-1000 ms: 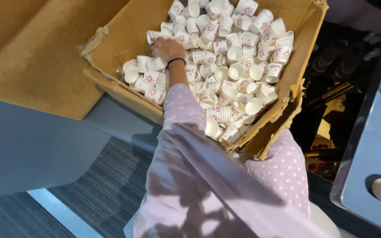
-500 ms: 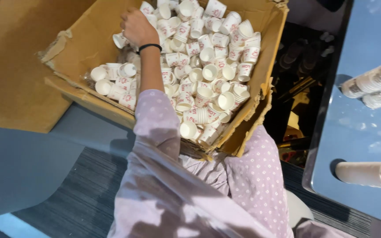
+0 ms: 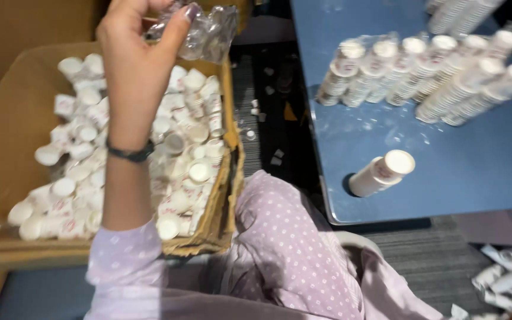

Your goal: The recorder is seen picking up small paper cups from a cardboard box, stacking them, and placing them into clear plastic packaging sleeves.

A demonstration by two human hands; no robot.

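Carpeted floor, dark grey, with a blue table (image 3: 445, 178) at 3 o'clock and a cardboard box (image 3: 7, 178) at 9 o'clock.

Left hand (image 3: 134, 65): raised over the box, fingers closed on a crumpled clear plastic wrapper (image 3: 208, 29). Wrapper sits at 1 o'clock from the palm, touching the fingertips, and trails toward 3 o'clock; no clear long axis. Dark wristband (image 3: 128, 154) on the wrist; dotted lilac sleeve (image 3: 125, 261) below.

Right hand: not in view; state cannot be told. So the left is the only hand near the wrapper.

Loose paper cups (image 3: 191, 148) lie below the hand, heaped every way in the box; too many and too blurred to count, some dozens.

Table: one short cup stack (image 3: 381, 173) lying alone at 4 o'clock from the hand, axis 8 to 2. Behind it, a row of long cup stacks (image 3: 428, 71), lying side by side, same axis; about seven, motion blur prevents certainty. More stacks cut off at the top edge.

Floor at 5 o'clock: a few crushed cups (image 3: 505, 272).
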